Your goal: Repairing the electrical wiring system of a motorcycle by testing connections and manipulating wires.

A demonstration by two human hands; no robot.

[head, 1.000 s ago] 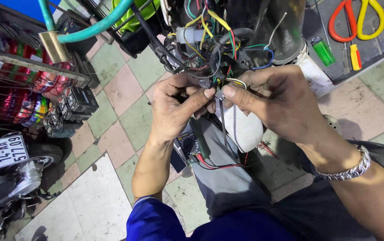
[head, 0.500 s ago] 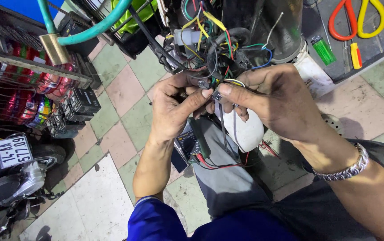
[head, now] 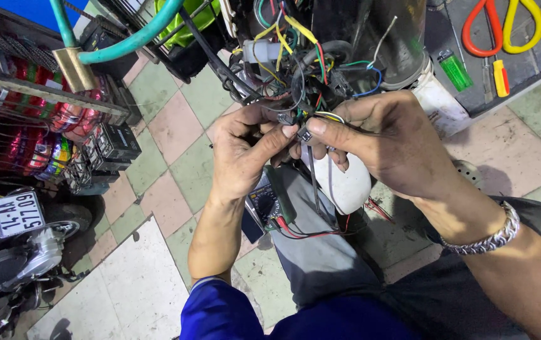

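My left hand [head: 245,151] and right hand [head: 383,141] meet thumb to thumb, both closed in a pinch on a small connector [head: 305,134] at the end of the wire bundle [head: 295,69] that spills out of the vehicle above. A silver bracelet [head: 487,236] sits on my right wrist. Below my hands a multimeter [head: 265,204] rests on my grey trouser leg, red and black leads trailing. On the tiled floor [head: 157,126] to the left stand black batteries [head: 116,141]; a green hose [head: 125,41] crosses above.
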